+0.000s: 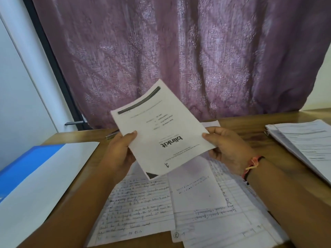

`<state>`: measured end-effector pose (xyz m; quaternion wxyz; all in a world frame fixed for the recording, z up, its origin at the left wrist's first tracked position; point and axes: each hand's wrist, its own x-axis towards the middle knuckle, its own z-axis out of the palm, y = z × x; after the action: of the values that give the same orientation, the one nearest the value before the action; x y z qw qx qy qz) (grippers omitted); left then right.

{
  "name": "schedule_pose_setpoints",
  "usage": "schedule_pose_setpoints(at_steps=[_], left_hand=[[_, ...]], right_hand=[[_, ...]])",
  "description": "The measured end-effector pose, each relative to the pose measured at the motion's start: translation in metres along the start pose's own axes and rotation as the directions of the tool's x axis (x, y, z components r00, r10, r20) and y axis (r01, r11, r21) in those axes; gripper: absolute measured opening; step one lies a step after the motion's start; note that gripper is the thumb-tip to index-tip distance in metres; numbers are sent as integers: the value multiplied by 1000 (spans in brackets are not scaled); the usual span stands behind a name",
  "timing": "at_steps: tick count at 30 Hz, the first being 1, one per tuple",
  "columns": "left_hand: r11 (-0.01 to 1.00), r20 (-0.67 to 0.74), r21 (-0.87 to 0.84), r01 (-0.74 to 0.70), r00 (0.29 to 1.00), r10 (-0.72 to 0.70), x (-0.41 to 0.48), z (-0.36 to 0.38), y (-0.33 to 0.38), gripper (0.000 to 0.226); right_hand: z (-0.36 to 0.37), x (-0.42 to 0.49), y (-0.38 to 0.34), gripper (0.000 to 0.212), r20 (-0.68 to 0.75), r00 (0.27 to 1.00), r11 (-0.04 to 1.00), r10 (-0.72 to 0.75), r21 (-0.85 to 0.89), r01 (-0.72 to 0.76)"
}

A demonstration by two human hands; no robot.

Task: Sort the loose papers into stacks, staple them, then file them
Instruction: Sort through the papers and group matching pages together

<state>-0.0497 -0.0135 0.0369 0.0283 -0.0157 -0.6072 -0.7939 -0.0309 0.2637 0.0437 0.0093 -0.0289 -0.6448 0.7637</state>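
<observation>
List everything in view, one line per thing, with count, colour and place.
printed sheet: one, white with black print, held above the table
handwritten papers: several, white ruled, spread loose on the table under the held sheet
blue folder: one, blue, left end of the table
blank sheet: one, white, against the blue folder
stack of printed pages: one, white, right end of the table
metal object: one, grey, on the table behind the left hand, too hidden to name
table: one, brown wood
curtain: one, purple, patterned, behind the table
wrist thread: one, red and black, right wrist
left hand: holds the sheet's left edge
right hand: holds the sheet's right edge
</observation>
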Motion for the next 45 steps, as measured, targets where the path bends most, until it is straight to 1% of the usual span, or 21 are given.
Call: schedule_pose_setpoints(at_steps=[2, 3, 4, 5, 7, 8, 11, 13, 16, 18, 20, 23, 25, 27, 29, 32, 35, 38, 42, 44, 45], left_hand=[[996, -46, -90, 15, 999, -19, 3, -2, -2, 32], [987, -63, -159, 31, 997, -42, 4, -2, -3, 32], [971, -69, -234, 52, 995, -70, 5, -1, -3, 32], [951, -65, -300, 72, 993, -95, 4, 1, -3, 32], [917, -50, -385, 101, 990, -129, -1, 7, -3, 31], [909, -47, -404, 104, 990, -134, -2, 9, -4, 32], [925, -45, -375, 56, 996, -78, -4, 17, -15, 43], [941, -47, -339, -3, 999, -14, -8, 25, -20, 52], [964, 12, -257, -64, 997, 70, -17, 38, -27, 61], [972, 67, -231, -52, 995, 69, -21, 44, -31, 63], [970, 74, -240, -28, 996, 47, -24, 46, -31, 64], [958, 63, -285, -14, 997, 33, -26, 46, -24, 57], [957, 94, -288, -13, 995, 42, -26, 44, -15, 45], [971, 133, -238, -6, 990, 39, -25, 40, -6, 35], [977, 115, -211, 18, 993, 6, -21, 33, -1, 32], [960, 52, -272, 69, 997, -57, -14, 24, 1, 27], [949, 12, -294, 116, 993, -117, -9, 17, -2, 38], [949, 30, -280, 144, 989, -142, -8, 13, -1, 44], [975, 29, -133, 176, 984, -174, -9, 11, -2, 62], [974, 85, -47, 219, 973, -215, -11, 10, -2, 63], [973, 122, -6, 231, 966, -229, -12, 10, -3, 59]], right_hand=[[1, 0, -2, 21, 18, 999, 978, 44, 202, -46], [1, 0, -3, 27, 42, 996, 943, 73, 324, -82], [2, -1, -3, 30, 73, 993, 907, 96, 404, -118], [2, -2, -2, 29, 104, 988, 894, 114, 424, -148], [5, -9, 0, 26, 178, 976, 918, 129, 350, -185], [8, -13, 2, 32, 238, 963, 941, 126, 277, -192], [20, -24, 7, 53, 403, 907, 979, 124, 98, -177], [30, -27, 9, 56, 423, 901, 988, 96, 71, -138], [44, -29, 13, 44, 369, 929, 1000, 7, 17, -14], [47, -28, 18, 35, 297, 954, 999, -48, 33, 40], [45, -23, 19, 27, 200, 977, 995, -71, 81, 55], [33, -9, 17, 22, -1, 1000, 981, -26, 194, 26], [22, -2, 13, 21, -108, 994, 971, -13, 237, 38], [9, 4, 8, 22, -191, 981, 962, -11, 267, 63], [-4, 7, 4, 23, -234, 972, 960, -25, 265, 89], [-18, 11, 0, 30, -211, 976, 972, -57, 213, 103], [-26, 17, 0, 31, -176, 981, 983, -84, 147, 111], [-31, 21, 0, 32, -156, 983, 991, -102, 73, 114], [-36, 27, 0, 38, -29, 993, 993, -117, 18, 118], [-36, 29, 2, 37, -12, 993, 992, -120, 30, 121], [-36, 29, 2, 35, -12, 993, 992, -120, 41, 120]])
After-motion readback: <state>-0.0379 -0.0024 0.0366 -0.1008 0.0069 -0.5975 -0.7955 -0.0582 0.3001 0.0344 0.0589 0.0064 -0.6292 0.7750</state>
